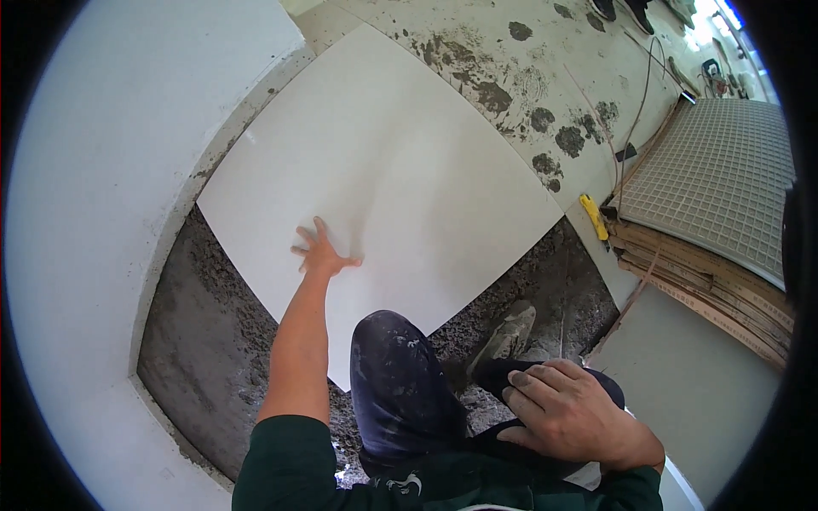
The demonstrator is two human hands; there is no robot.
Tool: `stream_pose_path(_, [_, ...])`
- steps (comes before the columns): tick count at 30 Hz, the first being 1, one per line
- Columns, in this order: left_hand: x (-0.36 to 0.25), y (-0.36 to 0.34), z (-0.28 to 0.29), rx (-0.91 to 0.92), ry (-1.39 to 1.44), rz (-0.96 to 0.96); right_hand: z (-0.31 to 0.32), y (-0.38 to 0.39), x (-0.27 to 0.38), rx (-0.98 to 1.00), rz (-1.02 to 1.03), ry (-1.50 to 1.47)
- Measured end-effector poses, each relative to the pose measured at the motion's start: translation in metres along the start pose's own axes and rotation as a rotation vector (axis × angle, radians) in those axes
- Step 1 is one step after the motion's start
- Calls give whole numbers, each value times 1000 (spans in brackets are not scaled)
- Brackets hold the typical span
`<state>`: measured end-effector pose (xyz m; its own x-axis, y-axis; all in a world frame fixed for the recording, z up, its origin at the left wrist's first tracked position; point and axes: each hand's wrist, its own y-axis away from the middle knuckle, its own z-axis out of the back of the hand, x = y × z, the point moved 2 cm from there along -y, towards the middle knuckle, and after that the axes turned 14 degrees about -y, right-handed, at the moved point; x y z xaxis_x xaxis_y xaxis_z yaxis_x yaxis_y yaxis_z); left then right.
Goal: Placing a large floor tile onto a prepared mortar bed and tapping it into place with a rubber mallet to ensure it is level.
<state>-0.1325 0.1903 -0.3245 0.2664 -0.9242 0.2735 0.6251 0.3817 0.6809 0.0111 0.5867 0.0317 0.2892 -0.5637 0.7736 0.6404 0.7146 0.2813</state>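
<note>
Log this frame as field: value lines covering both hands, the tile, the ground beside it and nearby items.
left hand: spread on the white tile
right hand: resting on a dark trouser leg
tile position: flat, corner toward the person
ground: dark, rough mortar-like material along both nearer tile edges
nearby, right: yellow tool; gridded panel above cardboard

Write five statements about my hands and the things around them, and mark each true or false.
1. The left hand is spread on the white tile. True.
2. The yellow tool lies beside the cardboard-edged stack. True.
3. The right hand grips the yellow tool. False: the right hand rests over the right knee.
4. Mortar covers the white tile's top. False: mortar shows beside its near edges.
5. The left hand is gloved. False: it is bare.
</note>
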Motion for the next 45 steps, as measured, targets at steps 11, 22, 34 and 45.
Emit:
stream_pose_path(11, [37,-56,-40,-212,-33,-132,-1,2,2,-81,87,38])
stream_pose_path(22, [15,-61,-30,-175,-69,-54,2,9,-4,-206,117,96])
stream_pose_path(34, [-67,-159,72,-806,84,-50,17,-232,-257,20,-261,187])
stream_pose_path(45, [-63,-151,92,-653,179,-117,71,-629,-353,-439,-240,386])
